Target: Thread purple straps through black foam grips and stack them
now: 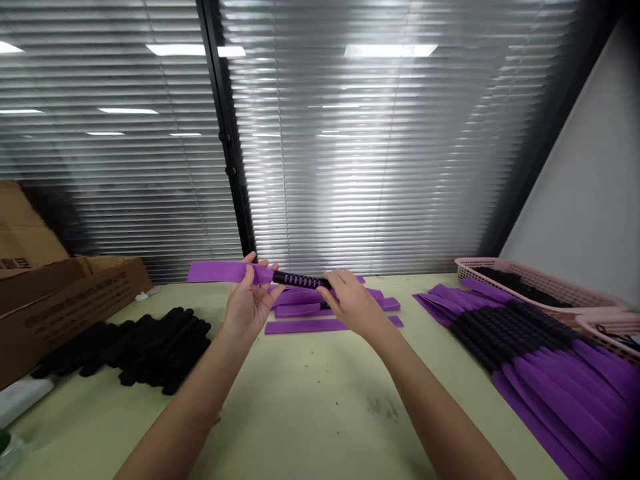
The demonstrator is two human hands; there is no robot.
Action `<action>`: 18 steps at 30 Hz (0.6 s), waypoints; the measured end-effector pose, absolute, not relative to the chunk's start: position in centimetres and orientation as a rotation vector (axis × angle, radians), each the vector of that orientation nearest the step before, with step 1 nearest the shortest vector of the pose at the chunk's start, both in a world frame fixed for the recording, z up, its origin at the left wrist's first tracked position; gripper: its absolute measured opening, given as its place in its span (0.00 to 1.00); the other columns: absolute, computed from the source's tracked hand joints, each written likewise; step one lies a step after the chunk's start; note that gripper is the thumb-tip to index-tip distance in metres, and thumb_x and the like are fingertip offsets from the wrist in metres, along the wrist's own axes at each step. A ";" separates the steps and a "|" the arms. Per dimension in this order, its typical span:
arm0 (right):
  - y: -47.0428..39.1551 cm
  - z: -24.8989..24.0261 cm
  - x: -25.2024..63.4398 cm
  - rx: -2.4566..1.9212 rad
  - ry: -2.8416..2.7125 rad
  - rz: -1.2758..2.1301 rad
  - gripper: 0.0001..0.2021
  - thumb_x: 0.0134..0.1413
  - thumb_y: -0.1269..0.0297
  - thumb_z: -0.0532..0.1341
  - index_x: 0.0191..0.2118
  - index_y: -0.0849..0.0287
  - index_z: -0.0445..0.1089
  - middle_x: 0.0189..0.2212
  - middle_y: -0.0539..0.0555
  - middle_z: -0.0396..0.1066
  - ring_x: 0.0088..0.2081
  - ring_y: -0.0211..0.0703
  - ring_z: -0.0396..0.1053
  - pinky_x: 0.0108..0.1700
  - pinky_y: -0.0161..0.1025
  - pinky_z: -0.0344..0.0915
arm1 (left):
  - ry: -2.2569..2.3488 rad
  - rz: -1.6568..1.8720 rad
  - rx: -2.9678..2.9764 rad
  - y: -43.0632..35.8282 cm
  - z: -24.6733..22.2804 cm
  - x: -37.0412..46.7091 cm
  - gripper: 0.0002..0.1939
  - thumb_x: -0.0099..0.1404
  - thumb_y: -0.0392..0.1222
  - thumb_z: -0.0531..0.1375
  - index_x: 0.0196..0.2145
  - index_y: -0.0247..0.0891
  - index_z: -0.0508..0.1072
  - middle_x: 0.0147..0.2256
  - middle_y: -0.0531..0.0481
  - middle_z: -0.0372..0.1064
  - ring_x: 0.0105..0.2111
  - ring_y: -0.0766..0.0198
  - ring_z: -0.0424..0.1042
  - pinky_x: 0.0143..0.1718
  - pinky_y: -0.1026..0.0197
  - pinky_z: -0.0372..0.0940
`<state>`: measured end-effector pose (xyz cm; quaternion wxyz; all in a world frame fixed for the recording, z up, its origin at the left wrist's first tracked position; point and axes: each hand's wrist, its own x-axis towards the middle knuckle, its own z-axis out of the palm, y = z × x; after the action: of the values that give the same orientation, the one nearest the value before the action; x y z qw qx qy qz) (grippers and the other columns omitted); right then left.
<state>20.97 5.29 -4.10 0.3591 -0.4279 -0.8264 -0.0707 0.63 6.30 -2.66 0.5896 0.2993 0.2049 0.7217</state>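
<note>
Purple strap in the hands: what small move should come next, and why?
Probably the right hand should draw the purple strap through the black grip: purple shows between its ridges, and the similar pieces at right have purple at both ends. That hand hides whether any strap emerges.

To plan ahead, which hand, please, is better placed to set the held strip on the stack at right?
Probably the right hand: it grips the strip at its black section's end and is nearer the stack. The left hand, thumb on the purple part, is farther away.
</note>
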 end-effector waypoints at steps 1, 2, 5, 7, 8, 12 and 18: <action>5.4 -4.2 21.0 -1.100 -2.132 -0.187 0.14 0.66 0.59 0.47 0.47 0.58 0.65 0.40 0.60 0.68 0.45 0.52 0.65 0.46 0.50 0.65 | 0.484 1.677 0.699 6.2 -2.6 0.7 0.12 0.70 0.39 0.50 0.47 0.48 0.70 0.40 0.52 0.71 0.44 0.63 0.74 0.50 0.46 0.67; 5.6 -4.2 21.2 -1.086 -2.139 -0.194 0.14 0.66 0.58 0.47 0.47 0.58 0.65 0.40 0.60 0.68 0.45 0.52 0.65 0.45 0.50 0.66 | 0.489 1.675 0.700 6.2 -2.5 0.7 0.12 0.70 0.39 0.51 0.47 0.47 0.70 0.41 0.52 0.71 0.44 0.63 0.74 0.50 0.46 0.67; 5.7 -4.0 21.8 -1.010 -2.188 -0.238 0.14 0.64 0.58 0.51 0.48 0.59 0.64 0.41 0.60 0.68 0.44 0.51 0.64 0.46 0.50 0.65 | 0.491 1.670 0.710 6.1 -2.4 0.7 0.12 0.70 0.39 0.50 0.47 0.47 0.70 0.43 0.51 0.70 0.45 0.62 0.73 0.50 0.45 0.67; 5.7 -3.9 22.1 -0.992 -2.214 -0.273 0.13 0.64 0.59 0.52 0.48 0.59 0.65 0.40 0.60 0.68 0.44 0.51 0.64 0.45 0.49 0.65 | 0.487 1.668 0.716 6.0 -2.3 0.7 0.12 0.70 0.39 0.50 0.47 0.47 0.70 0.44 0.51 0.70 0.45 0.62 0.73 0.49 0.45 0.68; 5.7 -3.9 22.1 -1.002 -2.218 -0.288 0.13 0.64 0.60 0.52 0.48 0.59 0.65 0.40 0.60 0.68 0.43 0.51 0.64 0.45 0.49 0.65 | 0.484 1.668 0.721 6.0 -2.3 0.7 0.12 0.70 0.39 0.50 0.47 0.48 0.70 0.45 0.51 0.70 0.45 0.62 0.73 0.49 0.46 0.68; 5.9 -4.1 22.0 -1.109 -2.226 -0.326 0.14 0.65 0.58 0.50 0.49 0.59 0.65 0.38 0.59 0.69 0.40 0.49 0.66 0.38 0.42 0.65 | 0.490 1.664 0.748 5.7 -2.1 0.7 0.12 0.70 0.40 0.50 0.47 0.48 0.70 0.47 0.51 0.69 0.47 0.62 0.72 0.49 0.47 0.68; 6.0 -4.2 22.1 -1.273 -2.208 -0.369 0.20 0.65 0.49 0.46 0.52 0.54 0.65 0.33 0.56 0.73 0.32 0.45 0.68 0.26 0.36 0.51 | 0.536 1.640 0.761 5.3 -1.8 0.9 0.13 0.70 0.40 0.50 0.48 0.51 0.70 0.51 0.51 0.68 0.51 0.61 0.70 0.49 0.51 0.69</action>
<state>22.06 6.01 -4.24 0.2792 -0.4748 -0.8233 -0.1374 0.92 5.33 -1.83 0.5872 0.3267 0.2301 0.7039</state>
